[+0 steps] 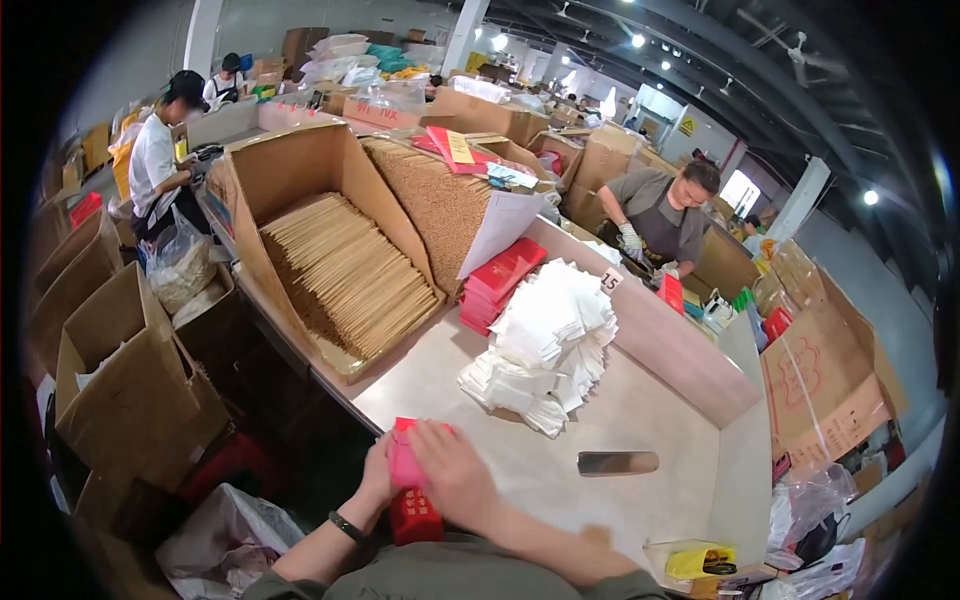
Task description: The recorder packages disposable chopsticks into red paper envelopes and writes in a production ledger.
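Note:
At the table's near edge, both my hands are on a long red packet (415,520) with light printing and a bright pink patch near its upper end. My left hand (376,478) grips it from the left, fingers partly hidden behind it. From the right, my right hand (452,472) lies across its upper part with fingers bent over it; whether anything is beneath them is hidden. Beyond my hands sits a loose heap of folded white paper pieces (545,335). Beside the heap is a stack of red packets (500,285).
A tilted cardboard box (290,180) of thin wooden sticks (345,270) stands on the table's left. A metal-lined slot (617,463) cuts the tabletop (520,490). A low partition (680,355) runs along the far side. One co-worker (660,205) works beyond it; another (160,165) stands at left.

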The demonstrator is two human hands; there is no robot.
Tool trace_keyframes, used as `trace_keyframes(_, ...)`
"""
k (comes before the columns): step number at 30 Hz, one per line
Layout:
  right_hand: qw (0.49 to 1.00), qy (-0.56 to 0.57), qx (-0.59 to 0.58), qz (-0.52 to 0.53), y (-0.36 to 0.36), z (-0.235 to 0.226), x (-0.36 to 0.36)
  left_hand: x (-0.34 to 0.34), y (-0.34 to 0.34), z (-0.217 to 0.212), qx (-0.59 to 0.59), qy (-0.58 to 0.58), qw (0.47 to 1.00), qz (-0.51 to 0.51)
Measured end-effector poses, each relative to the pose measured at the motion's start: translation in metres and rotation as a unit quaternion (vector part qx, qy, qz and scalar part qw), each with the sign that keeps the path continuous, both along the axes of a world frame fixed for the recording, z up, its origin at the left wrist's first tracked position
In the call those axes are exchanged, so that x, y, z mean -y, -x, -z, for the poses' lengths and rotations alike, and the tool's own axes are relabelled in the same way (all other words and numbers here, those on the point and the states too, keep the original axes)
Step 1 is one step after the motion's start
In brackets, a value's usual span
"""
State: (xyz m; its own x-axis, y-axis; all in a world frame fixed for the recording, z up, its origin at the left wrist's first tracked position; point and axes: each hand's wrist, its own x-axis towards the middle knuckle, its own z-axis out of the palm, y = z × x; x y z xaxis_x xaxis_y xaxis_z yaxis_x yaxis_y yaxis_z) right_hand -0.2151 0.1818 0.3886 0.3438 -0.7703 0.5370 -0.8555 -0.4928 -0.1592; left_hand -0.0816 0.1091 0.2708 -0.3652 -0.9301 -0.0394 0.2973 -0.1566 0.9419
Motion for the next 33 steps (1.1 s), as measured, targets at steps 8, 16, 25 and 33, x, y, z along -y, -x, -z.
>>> trace_keyframes(8,0.986,-0.138,-0.023,-0.093,0.047,0.042,-0.082,-0.006,0.02,-0.052,0.005,-0.112,0.994,-0.017)
trace_keyframes(16,0.827,-0.535,0.154,0.08,0.09,-0.078,0.023,-0.075,0.026,-0.128,0.178,0.116,0.93,0.301)
trace_keyframes(25,0.632,-0.31,0.703,-0.102,0.061,0.103,-0.064,-0.034,0.036,-0.114,0.038,0.031,0.914,0.402)
trace_keyframes(33,0.567,-0.512,0.598,-0.241,0.124,0.102,-0.04,-0.019,0.115,-0.104,-0.225,-0.186,0.892,0.345)
